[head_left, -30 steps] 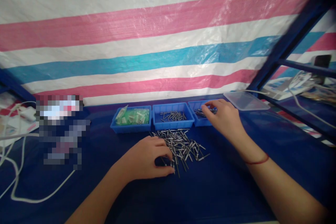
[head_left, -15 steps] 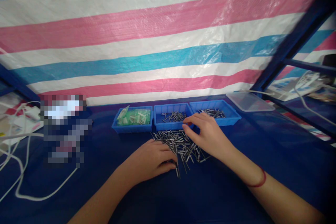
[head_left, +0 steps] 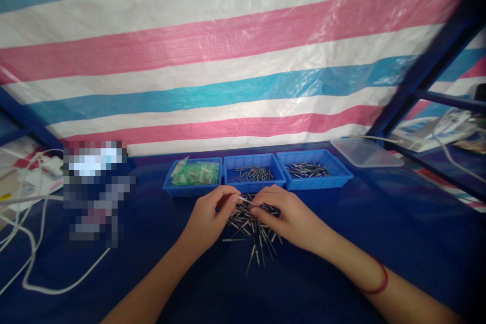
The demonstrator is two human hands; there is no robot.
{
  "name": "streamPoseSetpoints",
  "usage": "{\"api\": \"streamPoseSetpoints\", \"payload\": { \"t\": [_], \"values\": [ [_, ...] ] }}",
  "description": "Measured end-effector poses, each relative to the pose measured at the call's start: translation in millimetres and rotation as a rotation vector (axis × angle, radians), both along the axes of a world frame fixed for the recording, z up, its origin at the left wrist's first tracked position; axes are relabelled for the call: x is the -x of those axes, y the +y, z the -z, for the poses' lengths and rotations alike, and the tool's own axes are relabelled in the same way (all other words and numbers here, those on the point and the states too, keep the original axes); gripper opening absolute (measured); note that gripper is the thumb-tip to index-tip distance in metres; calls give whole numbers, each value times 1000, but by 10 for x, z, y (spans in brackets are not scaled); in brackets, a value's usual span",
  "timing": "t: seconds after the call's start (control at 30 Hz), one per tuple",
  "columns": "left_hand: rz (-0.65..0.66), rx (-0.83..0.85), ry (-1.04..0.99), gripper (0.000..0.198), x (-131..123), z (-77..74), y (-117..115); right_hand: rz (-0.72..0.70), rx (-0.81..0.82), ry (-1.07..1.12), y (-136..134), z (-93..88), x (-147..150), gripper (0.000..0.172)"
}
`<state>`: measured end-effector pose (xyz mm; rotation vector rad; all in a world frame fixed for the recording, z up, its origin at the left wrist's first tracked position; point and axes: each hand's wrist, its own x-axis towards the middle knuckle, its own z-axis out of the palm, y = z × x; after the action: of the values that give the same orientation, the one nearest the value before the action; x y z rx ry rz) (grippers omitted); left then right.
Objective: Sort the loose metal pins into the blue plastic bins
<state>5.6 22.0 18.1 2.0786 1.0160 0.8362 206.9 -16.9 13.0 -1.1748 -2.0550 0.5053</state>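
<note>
A thin metal blind rivet (head_left: 248,201) spans the gap between my two hands, above the pile. My left hand (head_left: 211,216) pinches one end of it with thumb and fingertips. At the other end, the thumb and fingers of my right hand (head_left: 290,216) are closed on it. Beneath both hands lies a loose pile of rivets (head_left: 261,237), partly hidden by the fingers, with a few strays toward the front. More rivets lie in the middle blue bin (head_left: 283,181) and the right blue bin (head_left: 339,178), just behind the pile.
The left blue bin (head_left: 190,191) holds a green plastic packet (head_left: 195,172). A clear plastic lid (head_left: 366,153) lies at the back right. White cables (head_left: 49,291) curl on the left beside a blurred patch. Striped sheeting (head_left: 228,76) hangs behind the blue table (head_left: 341,243).
My left hand has risen from the pile's front edge, and my right hand has drawn back from the bins. They now meet over the pile with a rivet between them.
</note>
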Motion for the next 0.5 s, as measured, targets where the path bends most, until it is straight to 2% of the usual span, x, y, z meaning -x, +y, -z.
{"api": "streamPoseSetpoints", "payload": {
  "t": [0.2,0.4,0.5],
  "values": [
    [13,107,-21,23,-47,42,-36,86,48,283,-3,-31,24,17],
    [61,169,-44,23,-98,88,-86,103,45,309,-8,-4,50,15],
    [58,134,-19,24,-101,99,-83,124,56,316,-9,22,64,12]
  ]
}}
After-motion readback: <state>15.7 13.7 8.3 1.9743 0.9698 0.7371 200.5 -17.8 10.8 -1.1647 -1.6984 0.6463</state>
